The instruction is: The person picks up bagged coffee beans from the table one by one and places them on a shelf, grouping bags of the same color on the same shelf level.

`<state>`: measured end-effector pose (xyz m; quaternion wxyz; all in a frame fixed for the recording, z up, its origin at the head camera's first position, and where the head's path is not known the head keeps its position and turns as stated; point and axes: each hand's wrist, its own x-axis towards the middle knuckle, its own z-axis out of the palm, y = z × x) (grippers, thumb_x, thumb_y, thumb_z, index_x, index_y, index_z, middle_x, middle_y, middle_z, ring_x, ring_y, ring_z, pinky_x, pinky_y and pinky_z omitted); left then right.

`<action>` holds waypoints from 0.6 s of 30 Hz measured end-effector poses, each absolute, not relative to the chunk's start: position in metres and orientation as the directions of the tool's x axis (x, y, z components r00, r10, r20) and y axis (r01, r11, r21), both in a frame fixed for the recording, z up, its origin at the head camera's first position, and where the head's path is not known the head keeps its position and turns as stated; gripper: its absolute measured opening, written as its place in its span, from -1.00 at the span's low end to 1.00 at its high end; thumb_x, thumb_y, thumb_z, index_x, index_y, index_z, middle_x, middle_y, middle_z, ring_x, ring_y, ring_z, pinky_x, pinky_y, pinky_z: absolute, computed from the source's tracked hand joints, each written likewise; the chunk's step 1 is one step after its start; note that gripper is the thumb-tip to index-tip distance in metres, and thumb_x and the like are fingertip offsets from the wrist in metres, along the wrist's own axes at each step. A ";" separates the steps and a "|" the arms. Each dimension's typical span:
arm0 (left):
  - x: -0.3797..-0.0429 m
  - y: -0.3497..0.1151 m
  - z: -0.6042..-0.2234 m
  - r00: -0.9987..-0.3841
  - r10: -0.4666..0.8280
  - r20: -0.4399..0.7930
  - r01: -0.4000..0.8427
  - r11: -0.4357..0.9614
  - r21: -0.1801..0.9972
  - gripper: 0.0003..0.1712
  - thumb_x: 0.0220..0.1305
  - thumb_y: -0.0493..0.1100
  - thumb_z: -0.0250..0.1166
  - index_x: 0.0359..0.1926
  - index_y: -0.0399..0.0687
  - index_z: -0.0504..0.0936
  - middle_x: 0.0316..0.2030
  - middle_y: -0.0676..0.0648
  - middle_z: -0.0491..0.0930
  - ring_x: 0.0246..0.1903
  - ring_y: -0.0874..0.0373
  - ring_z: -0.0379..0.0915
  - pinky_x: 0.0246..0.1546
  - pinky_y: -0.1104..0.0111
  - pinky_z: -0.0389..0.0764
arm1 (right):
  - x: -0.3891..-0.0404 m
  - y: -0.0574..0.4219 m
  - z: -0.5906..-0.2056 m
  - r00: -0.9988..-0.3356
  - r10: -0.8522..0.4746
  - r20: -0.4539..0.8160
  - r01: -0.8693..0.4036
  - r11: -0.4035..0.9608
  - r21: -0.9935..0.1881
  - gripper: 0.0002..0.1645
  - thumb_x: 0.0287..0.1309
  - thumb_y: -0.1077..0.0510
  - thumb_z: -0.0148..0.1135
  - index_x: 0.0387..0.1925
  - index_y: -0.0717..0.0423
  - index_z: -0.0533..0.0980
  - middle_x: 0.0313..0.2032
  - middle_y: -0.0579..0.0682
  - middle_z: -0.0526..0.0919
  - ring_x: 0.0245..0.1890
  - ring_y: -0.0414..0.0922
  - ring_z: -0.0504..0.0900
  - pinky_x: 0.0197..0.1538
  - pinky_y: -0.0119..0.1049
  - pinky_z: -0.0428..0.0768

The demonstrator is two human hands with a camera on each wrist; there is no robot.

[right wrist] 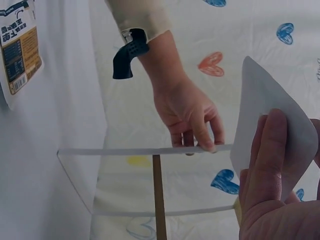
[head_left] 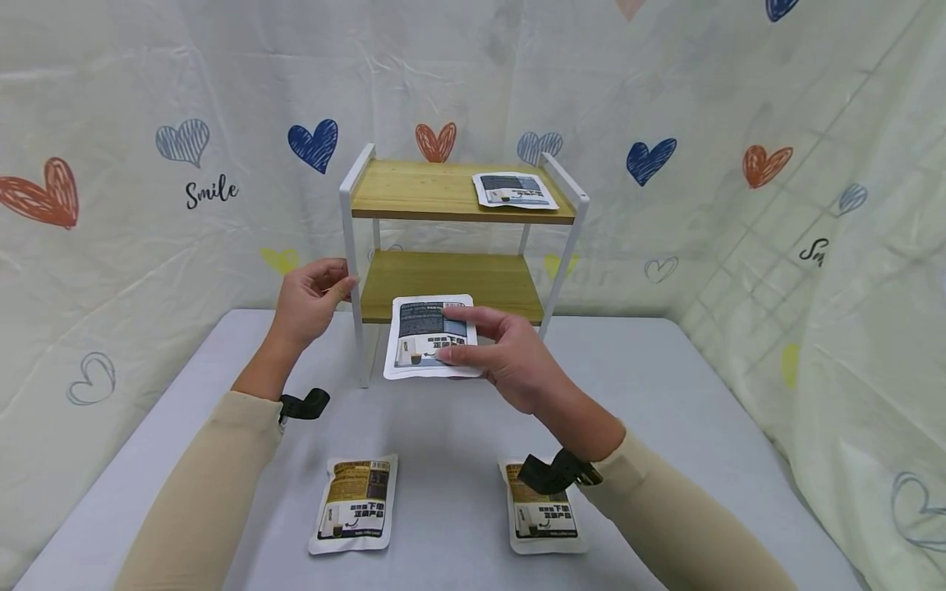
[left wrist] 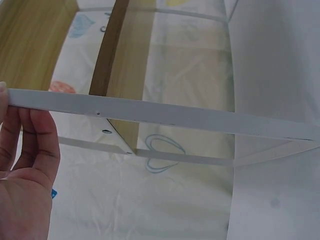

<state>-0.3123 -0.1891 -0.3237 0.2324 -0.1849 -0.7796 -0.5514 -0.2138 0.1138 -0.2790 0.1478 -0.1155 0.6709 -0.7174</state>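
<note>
We see the right hand (head_left: 521, 365) pinching a flat pouch (head_left: 417, 341) by its right edge, with digits on the printed face and, in the right wrist view, fingers laid along the plain back; the pouch reaches out to the left of those fingers, its left edge free, and we judge its long axis to run away from us, towards the small shelf unit (head_left: 566, 178); it hangs just in front of the lower board (head_left: 451, 275), overlapping that front edge in our line of sight, so we cannot tell exactly how close the two are; the right hand is the nearer, while the left hand (head_left: 306, 300), apart from the pouch, pinches the front left upright (head_left: 359, 345) between thumb and curled fingers; the pouch is white-bordered, with a dark blue-grey panel, bold dark characters below and a pale, bare back; farther out, we find a similar pale pouch (head_left: 515, 190) near the right end of the upper board (head_left: 421, 189), and two brown-and-gold pouches (head_left: 355, 505) on the white table (head_left: 443, 460) nearer us, the right one partly behind a dark wrist mount (head_left: 547, 474); a heart-patterned sheet (head_left: 517, 82) hangs behind
</note>
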 end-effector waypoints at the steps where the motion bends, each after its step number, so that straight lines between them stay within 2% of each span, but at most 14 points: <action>1: -0.312 -0.189 -0.323 -0.824 0.032 0.566 0.544 0.324 0.774 -0.67 0.39 -0.14 0.35 0.08 -0.22 0.70 -0.26 0.18 0.68 -0.28 0.24 0.66 -0.20 0.55 0.71 | -0.214 0.114 -0.277 -0.929 -0.368 -0.030 0.055 -0.057 -0.997 -0.28 0.14 0.44 0.41 0.34 0.05 0.53 0.29 0.10 0.49 0.07 0.01 0.68 0.02 -0.29 0.75; 7: -0.312 -0.189 -0.324 -0.835 0.025 0.550 0.526 0.327 0.785 -0.67 0.40 -0.11 0.34 0.10 -0.16 0.70 -0.20 0.08 0.71 -0.20 0.03 0.68 -0.18 0.54 0.71 | -0.213 0.112 -0.267 -0.930 -0.366 -0.033 0.058 -0.059 -0.997 -0.28 0.15 0.45 0.40 0.34 0.04 0.52 0.29 0.09 0.50 0.07 0.01 0.68 -0.02 -0.33 0.74; 12: -0.312 -0.188 -0.325 -0.841 0.018 0.541 0.514 0.338 0.788 -0.66 0.40 -0.10 0.34 0.11 -0.14 0.70 -0.18 0.04 0.70 -0.19 0.12 0.68 -0.17 0.55 0.71 | -0.214 0.111 -0.260 -0.930 -0.368 -0.030 0.059 -0.069 -0.996 -0.29 0.16 0.44 0.40 0.34 0.03 0.53 0.28 0.09 0.51 0.06 0.00 0.68 -0.03 -0.34 0.74; 18: -0.311 -0.188 -0.324 -0.848 0.019 0.529 0.506 0.325 0.799 -0.65 0.40 -0.10 0.35 0.11 -0.16 0.69 -0.17 0.04 0.68 -0.12 -0.10 0.69 -0.17 0.54 0.72 | -0.217 0.110 -0.252 -0.930 -0.368 -0.019 0.051 -0.078 -0.996 -0.29 0.17 0.46 0.37 0.35 0.04 0.52 0.28 0.11 0.52 0.04 0.00 0.68 -0.07 -0.34 0.75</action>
